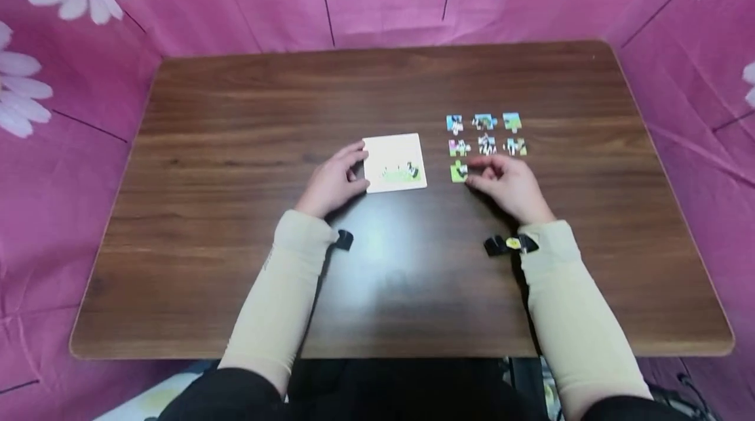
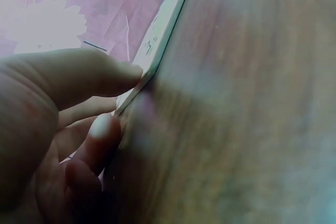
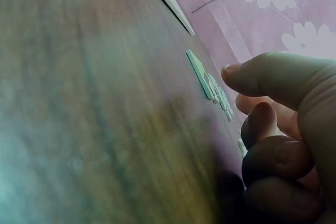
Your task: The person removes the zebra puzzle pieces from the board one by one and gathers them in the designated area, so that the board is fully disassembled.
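Observation:
A square, pale puzzle board (image 1: pixel 394 145) with a small printed picture along its lower part lies mid-table. My left hand (image 1: pixel 335 183) holds it by its left side, with the thumb at the near corner and the fingers farther up; in the left wrist view the thumb (image 2: pixel 105 74) rests on the board's edge (image 2: pixel 163 38). To the right, my right hand (image 1: pixel 512 186) hovers beside a green jigsaw piece (image 1: pixel 457 172). Its thumb and index finger are parted, and in the right wrist view the thumb (image 3: pixel 262 74) stands apart from the pieces (image 3: pixel 199 75).
Several more jigsaw pieces lie in two rows behind the right hand, among them a blue-and-green one (image 1: pixel 512 121) and a black-and-white one (image 1: pixel 487 144). The brown wooden table (image 1: pixel 236 145) has pink flowered cloth (image 1: pixel 383 21) around it.

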The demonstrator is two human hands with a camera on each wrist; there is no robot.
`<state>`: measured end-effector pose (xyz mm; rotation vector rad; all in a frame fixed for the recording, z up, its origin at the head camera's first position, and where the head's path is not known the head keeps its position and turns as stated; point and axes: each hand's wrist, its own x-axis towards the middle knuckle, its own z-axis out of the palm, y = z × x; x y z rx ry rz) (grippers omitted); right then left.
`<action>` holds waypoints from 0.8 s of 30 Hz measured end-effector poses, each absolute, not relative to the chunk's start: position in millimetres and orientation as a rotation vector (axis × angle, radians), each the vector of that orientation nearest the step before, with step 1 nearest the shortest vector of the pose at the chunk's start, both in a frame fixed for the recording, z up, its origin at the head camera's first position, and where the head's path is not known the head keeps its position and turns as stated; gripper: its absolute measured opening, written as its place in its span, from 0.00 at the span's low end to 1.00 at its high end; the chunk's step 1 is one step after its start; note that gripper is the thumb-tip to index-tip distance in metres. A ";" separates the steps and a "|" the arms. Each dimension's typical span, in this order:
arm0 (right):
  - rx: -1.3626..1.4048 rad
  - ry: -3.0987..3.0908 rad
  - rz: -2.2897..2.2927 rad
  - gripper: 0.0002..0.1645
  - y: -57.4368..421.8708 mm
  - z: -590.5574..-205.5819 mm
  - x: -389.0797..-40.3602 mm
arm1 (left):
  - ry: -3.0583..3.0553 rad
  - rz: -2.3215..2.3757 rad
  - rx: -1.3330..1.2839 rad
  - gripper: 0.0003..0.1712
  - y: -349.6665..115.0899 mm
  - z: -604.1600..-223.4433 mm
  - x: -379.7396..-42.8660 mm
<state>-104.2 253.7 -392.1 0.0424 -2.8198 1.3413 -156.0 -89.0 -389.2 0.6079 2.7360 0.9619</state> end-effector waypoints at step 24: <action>0.107 -2.669 1.738 0.14 212.3 -402.7 -61.0 | 2.697 0.976 0.460 0.39 -108.4 -394.9 -73.6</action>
